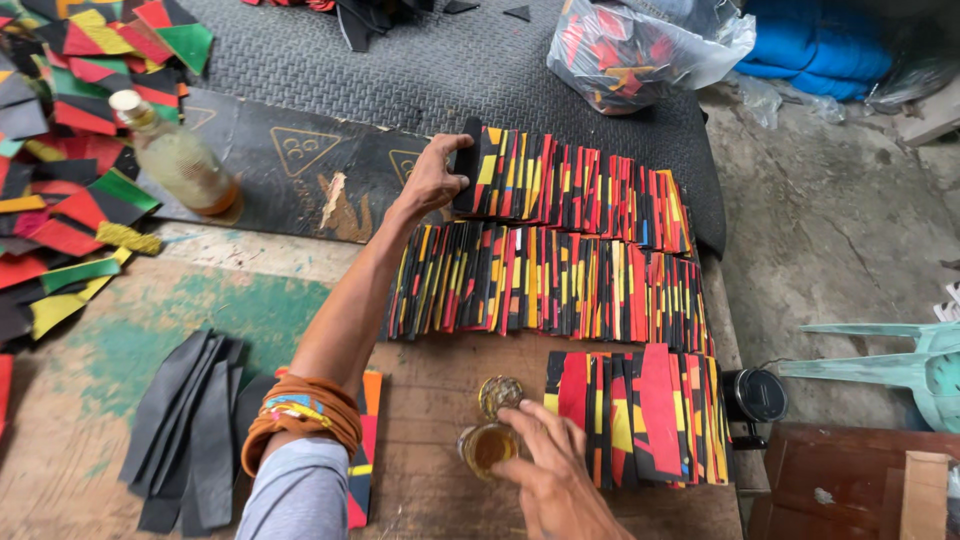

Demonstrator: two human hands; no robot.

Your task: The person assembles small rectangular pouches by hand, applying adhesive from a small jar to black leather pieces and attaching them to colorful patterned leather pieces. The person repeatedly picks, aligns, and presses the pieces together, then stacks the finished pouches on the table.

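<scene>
Fingers of the left hand (432, 180) are gripping a black flat strip (466, 165) squarely against the overlapped multicoloured strips (580, 190), while the right hand (548, 470) is cupping a small amber glass jar (486, 447).

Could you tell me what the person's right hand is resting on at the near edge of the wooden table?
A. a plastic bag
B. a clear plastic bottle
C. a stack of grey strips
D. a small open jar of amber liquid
D: the right hand rests on the rim of a small open jar of amber liquid, just left of the near row of coloured strips.
</scene>
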